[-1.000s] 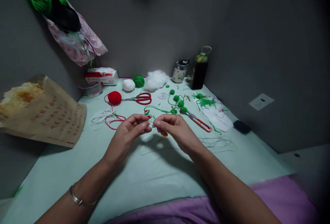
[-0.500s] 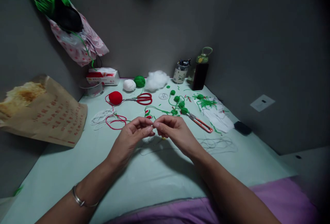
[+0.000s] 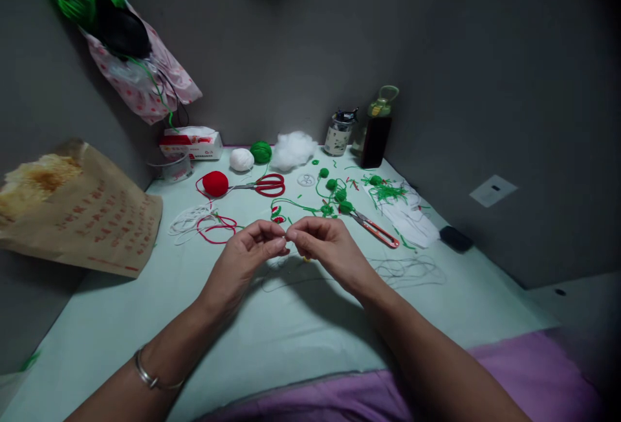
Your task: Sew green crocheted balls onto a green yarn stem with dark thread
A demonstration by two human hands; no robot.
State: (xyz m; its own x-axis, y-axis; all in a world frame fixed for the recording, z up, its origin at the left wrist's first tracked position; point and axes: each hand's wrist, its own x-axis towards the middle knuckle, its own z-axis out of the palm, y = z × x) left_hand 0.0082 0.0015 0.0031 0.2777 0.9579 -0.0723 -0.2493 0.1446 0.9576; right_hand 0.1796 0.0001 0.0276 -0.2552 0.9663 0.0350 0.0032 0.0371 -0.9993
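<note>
My left hand (image 3: 252,250) and my right hand (image 3: 325,244) meet fingertip to fingertip above the middle of the table. Both are closed in a pinch; what lies between the fingertips is too small to make out. Below them a thin grey thread (image 3: 410,271) runs in loose loops over the table. A small yellow thing (image 3: 306,259) shows just under my right hand's fingers. Small red and green pieces (image 3: 277,215) lie just beyond the fingertips, beside several green balls (image 3: 340,195) with loose yarn.
Red-handled scissors (image 3: 270,184), a red yarn ball (image 3: 215,184) and white stuffing (image 3: 294,150) lie farther back. Orange-handled snips (image 3: 376,230) are at the right, near a black object (image 3: 455,239). A paper bag (image 3: 111,215) stands at the left, a bottle (image 3: 377,134) at the back.
The view has shifted slightly. Both hands stay together at nearly the same place, with only a slight movement of the fingertips.
</note>
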